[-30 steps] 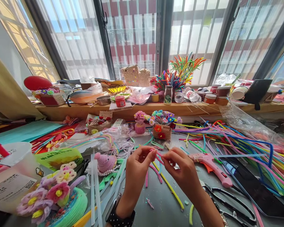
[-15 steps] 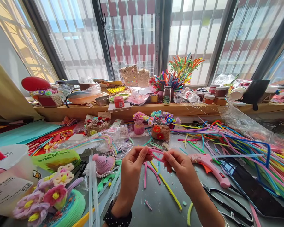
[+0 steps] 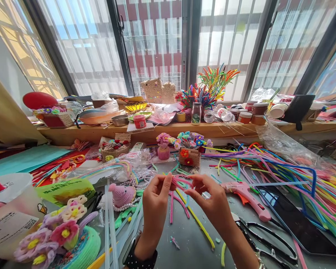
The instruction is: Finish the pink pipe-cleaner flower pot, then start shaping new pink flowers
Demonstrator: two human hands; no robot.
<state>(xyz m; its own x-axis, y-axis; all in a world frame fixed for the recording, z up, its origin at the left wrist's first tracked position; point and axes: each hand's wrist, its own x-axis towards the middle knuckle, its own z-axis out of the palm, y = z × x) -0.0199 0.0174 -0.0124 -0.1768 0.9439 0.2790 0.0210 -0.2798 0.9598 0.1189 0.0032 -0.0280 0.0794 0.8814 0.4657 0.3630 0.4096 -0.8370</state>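
Bent pink pipe cleaner loops (image 3: 182, 181) are held up over the grey table. My left hand (image 3: 157, 201) pinches their left end between thumb and forefinger. At the right end of the loops is my right hand (image 3: 210, 196), its thumb and forefinger spread apart; whether the fingertips touch the loops I cannot tell. Below lie a short pink pipe cleaner piece (image 3: 171, 209) and a long yellow pipe cleaner (image 3: 197, 220). Just right of my right hand rests a pink glue gun (image 3: 250, 196), with black-handled scissors (image 3: 271, 239) nearer me.
Loose coloured pipe cleaners (image 3: 291, 172) and a dark phone (image 3: 299, 220) lie at right. Clear sticks (image 3: 109, 228), a pink crocheted toy (image 3: 123, 195) and fuzzy flowers (image 3: 64, 231) are at left. Behind stand a flower basket (image 3: 189, 157) and a cluttered window ledge (image 3: 168, 131).
My right hand's thumb and forefinger have moved apart from their pinch on the loops. The loops now fan out more from my left hand, which keeps its hold.
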